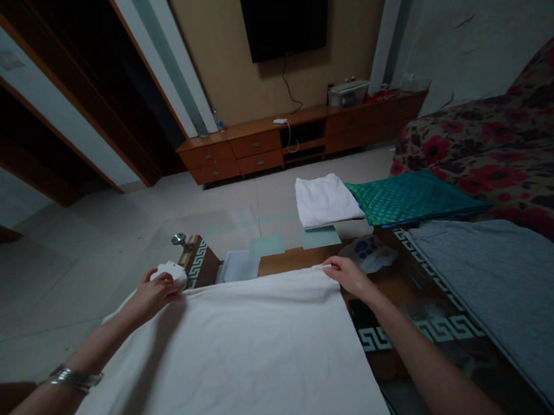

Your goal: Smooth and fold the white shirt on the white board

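Note:
A large white cloth (259,350) spreads over the near part of the glass-topped table, its far edge drawn fairly straight between my hands. At the far left of that edge, my left hand (156,294) is closed on the cloth, with a bunched white part standing up beyond the fingers. My right hand (348,276) pinches the far right corner between thumb and fingers. A dark striped bit shows at the cloth's near right edge. Whether the cloth is one layer or folded, I cannot tell.
On the table's far side lie a folded white cloth (327,201) and a folded green cloth (413,197). A grey cloth (501,296) covers the right side. A clear plastic bag (372,254) sits beyond my right hand. Further off are a flowered sofa (510,146) and a wooden TV cabinet (257,147).

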Available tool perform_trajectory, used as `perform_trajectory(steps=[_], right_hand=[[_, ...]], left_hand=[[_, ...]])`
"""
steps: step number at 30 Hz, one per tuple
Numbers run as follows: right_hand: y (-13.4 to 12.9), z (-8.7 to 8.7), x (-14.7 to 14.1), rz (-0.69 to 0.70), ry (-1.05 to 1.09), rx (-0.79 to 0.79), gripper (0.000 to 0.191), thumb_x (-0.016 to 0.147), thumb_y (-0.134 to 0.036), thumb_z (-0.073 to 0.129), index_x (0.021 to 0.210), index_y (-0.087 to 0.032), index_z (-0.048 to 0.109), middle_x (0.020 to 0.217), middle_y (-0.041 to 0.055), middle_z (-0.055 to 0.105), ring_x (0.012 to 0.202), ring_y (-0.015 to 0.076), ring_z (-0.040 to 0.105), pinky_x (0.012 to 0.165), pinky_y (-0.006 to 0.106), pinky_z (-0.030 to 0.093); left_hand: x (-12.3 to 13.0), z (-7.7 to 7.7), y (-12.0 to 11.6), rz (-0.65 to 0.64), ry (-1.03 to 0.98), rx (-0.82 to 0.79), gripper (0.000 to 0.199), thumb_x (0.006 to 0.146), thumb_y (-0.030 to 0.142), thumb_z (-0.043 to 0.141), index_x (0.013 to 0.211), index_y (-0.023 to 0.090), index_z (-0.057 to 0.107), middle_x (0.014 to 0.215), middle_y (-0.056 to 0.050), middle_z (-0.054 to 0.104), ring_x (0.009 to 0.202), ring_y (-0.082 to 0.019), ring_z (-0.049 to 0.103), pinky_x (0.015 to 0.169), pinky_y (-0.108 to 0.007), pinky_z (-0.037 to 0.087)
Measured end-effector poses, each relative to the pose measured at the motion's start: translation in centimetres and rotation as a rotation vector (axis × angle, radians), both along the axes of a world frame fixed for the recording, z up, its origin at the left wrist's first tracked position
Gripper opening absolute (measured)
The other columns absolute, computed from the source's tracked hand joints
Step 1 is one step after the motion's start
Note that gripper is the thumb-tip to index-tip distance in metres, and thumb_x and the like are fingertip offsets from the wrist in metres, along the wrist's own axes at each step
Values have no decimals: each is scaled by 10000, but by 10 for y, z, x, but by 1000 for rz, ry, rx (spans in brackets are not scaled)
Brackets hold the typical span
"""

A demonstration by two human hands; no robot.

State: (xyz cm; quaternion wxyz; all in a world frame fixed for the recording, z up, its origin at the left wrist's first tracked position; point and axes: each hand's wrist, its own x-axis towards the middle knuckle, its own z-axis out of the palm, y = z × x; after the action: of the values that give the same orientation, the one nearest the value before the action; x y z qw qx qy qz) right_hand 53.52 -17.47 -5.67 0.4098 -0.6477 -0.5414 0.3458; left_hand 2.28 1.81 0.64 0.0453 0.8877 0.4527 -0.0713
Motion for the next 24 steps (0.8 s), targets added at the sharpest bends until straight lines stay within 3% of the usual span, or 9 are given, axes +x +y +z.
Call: perform_trajectory(steps=[5,8,12,15,18,21,24], right_hand=[[12,-15,-6,-176,-326,-11,174,830,-271,541,873,-195,692,780,39,689,723,170,614,650,255,405],[13,-15,-11,-222,-445,-10,196,831,-266,582,993,-209,676,848,32,684,766,170,615,658,254,397],[9,-8,-15,-237,-559,5,264,858,-254,580,1113,-222,640,926,44,654,810,176,600,680,271,407],[3,3,-20,-270,-683,41,303,890,-228,539,1182,-210,619,1016,97,632,918,228,577,758,324,428],[-8,9,-38,-251,-784,156,351,929,-182,444,1252,-194,581,1172,137,604,1108,276,514,907,397,409],[-21,-3,-68,-132,-789,255,379,962,-229,388,1302,-165,541,1361,129,525,1292,267,414,1047,424,342],[-33,-26,-88,-32,-813,259,440,960,-317,414,1335,-106,510,1457,146,436,1379,265,332,1113,436,279]], left_hand=[[5,-13,9,57,32,36,165,736,338,611,712,219,722,788,-73,707,920,-268,551,986,-415,279],[5,-18,15,118,33,19,179,734,370,614,736,234,730,766,-64,699,898,-262,561,916,-384,310],[10,-13,9,185,88,23,181,742,361,602,769,229,723,765,-73,690,878,-276,572,879,-391,328],[28,-6,-17,196,110,200,240,786,301,556,941,209,714,997,-123,692,1007,-312,546,929,-454,318],[55,-11,-62,179,41,421,407,859,242,474,1245,198,594,1377,-171,514,1265,-343,412,1007,-528,274],[74,-32,-108,125,-27,406,476,943,326,378,1396,202,456,1524,-143,346,1400,-311,277,1079,-553,220],[73,-58,-135,165,-39,304,551,971,440,297,1463,198,353,1549,-121,304,1433,-282,240,1105,-541,227]])
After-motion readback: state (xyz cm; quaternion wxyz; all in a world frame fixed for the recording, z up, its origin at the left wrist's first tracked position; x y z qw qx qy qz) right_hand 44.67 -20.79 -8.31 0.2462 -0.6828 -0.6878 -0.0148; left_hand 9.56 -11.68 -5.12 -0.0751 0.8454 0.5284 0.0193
